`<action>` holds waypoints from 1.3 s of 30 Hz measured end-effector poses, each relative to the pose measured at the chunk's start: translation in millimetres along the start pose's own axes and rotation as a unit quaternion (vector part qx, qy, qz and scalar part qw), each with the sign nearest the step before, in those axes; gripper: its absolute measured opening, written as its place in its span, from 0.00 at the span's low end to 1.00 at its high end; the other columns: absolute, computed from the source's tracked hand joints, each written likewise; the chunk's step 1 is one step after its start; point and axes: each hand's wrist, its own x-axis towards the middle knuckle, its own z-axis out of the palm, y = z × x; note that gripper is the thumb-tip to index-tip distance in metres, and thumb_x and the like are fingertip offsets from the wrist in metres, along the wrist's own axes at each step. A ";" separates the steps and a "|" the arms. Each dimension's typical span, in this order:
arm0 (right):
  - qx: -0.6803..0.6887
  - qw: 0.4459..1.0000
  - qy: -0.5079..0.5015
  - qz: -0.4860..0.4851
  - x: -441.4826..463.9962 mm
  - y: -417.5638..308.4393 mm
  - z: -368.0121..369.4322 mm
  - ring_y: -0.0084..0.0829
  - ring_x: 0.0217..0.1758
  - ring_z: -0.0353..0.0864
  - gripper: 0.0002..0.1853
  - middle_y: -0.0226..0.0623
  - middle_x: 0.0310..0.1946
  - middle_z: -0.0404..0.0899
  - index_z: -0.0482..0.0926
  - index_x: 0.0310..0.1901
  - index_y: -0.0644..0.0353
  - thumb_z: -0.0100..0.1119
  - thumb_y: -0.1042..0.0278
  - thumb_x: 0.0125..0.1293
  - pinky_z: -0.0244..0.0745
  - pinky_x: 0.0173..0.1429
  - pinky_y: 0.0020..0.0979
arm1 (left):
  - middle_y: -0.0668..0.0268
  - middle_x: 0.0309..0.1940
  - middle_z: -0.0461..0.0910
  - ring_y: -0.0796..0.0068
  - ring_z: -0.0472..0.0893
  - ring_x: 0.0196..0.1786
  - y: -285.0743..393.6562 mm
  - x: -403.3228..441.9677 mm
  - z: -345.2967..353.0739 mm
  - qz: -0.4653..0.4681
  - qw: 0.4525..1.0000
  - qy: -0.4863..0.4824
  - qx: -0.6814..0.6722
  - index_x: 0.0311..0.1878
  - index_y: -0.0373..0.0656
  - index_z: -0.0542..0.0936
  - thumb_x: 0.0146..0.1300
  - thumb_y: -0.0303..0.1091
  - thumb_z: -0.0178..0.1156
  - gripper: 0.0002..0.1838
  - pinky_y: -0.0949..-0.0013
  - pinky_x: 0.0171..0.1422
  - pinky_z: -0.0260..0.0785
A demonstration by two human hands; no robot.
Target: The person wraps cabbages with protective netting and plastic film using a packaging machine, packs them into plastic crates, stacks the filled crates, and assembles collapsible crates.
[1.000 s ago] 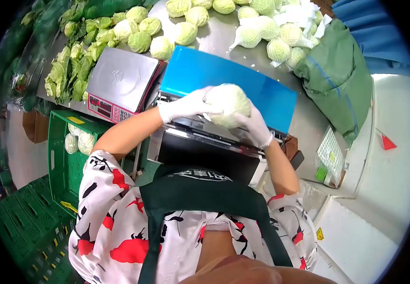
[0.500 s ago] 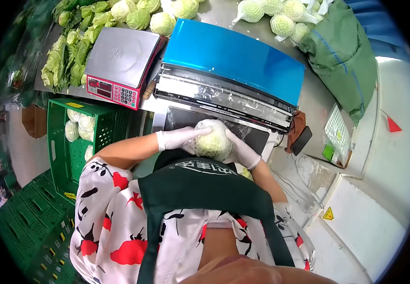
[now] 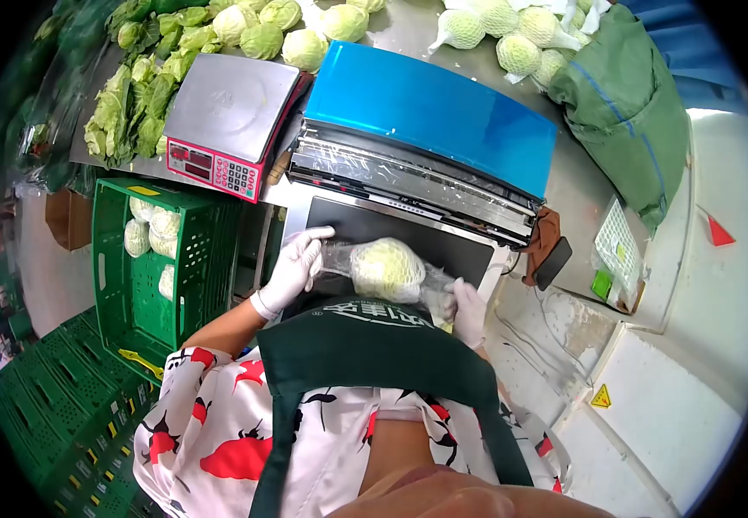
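A pale green cabbage (image 3: pixel 387 269) in a white foam net sits over the dark plate of the wrapping machine, just in front of my apron. Clear plastic film (image 3: pixel 337 257) is around it and stretches out to both sides. My left hand (image 3: pixel 294 266), in a white glove, grips the film's left end, with the index finger pointing out to the right. On the other side my gloved right hand (image 3: pixel 469 312) is closed on the film's right end, close to the apron. Neither hand touches the cabbage itself.
Beyond the dark plate (image 3: pixel 348 217) stands the blue-topped film wrapper (image 3: pixel 430 108). A scale (image 3: pixel 231 108) is left of it. A green crate (image 3: pixel 136 319) holds several wrapped cabbages (image 3: pixel 163 229). Loose cabbages (image 3: pixel 262 41), netted ones (image 3: pixel 519 53) and a green sack (image 3: pixel 620 112) lie behind.
Both hands have left the cabbage's sides and moved apart, drawing the film out left and right. The cabbage now sits slightly lower in view, and the dark plate shows more.
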 end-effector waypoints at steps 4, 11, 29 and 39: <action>-0.043 0.984 -0.084 0.150 41.1 101.7 6.5 0.23 0.22 0.74 0.19 0.28 0.21 0.75 0.82 0.35 0.59 0.57 0.50 0.71 0.68 0.27 0.27 | 0.70 0.22 0.77 0.78 0.73 0.20 -88.3 3.4 -24.6 -0.117 0.982 -0.081 0.124 0.50 0.38 0.83 0.77 0.41 0.47 0.19 0.71 0.25 0.68; 0.228 0.865 -0.430 0.122 77.1 123.7 85.0 0.30 0.42 0.78 0.13 0.35 0.40 0.78 0.78 0.48 0.63 0.55 0.61 0.71 0.74 0.46 0.31 | 0.53 0.27 0.83 0.53 0.82 0.27 -87.3 31.5 5.2 0.200 0.768 -0.250 0.555 0.44 0.43 0.83 0.65 0.37 0.56 0.11 0.54 0.33 0.75; -0.038 0.914 -0.071 -0.397 9.9 -94.0 138.5 0.34 0.63 0.77 0.16 0.44 0.57 0.78 0.74 0.60 0.70 0.49 0.76 0.73 0.67 0.70 0.33 | 0.58 0.60 0.76 0.65 0.76 0.63 -11.4 -6.1 -83.3 0.253 0.953 -0.137 -0.095 0.64 0.40 0.72 0.57 0.36 0.71 0.31 0.60 0.67 0.71; -0.048 0.934 -0.022 -0.354 162.0 -233.4 94.7 0.25 0.51 0.80 0.16 0.37 0.47 0.83 0.79 0.54 0.68 0.60 0.67 0.70 0.73 0.59 0.27 | 0.58 0.66 0.73 0.63 0.75 0.66 23.0 -150.3 -378.4 0.178 0.876 0.400 -0.204 0.68 0.38 0.70 0.75 0.55 0.47 0.31 0.60 0.68 0.69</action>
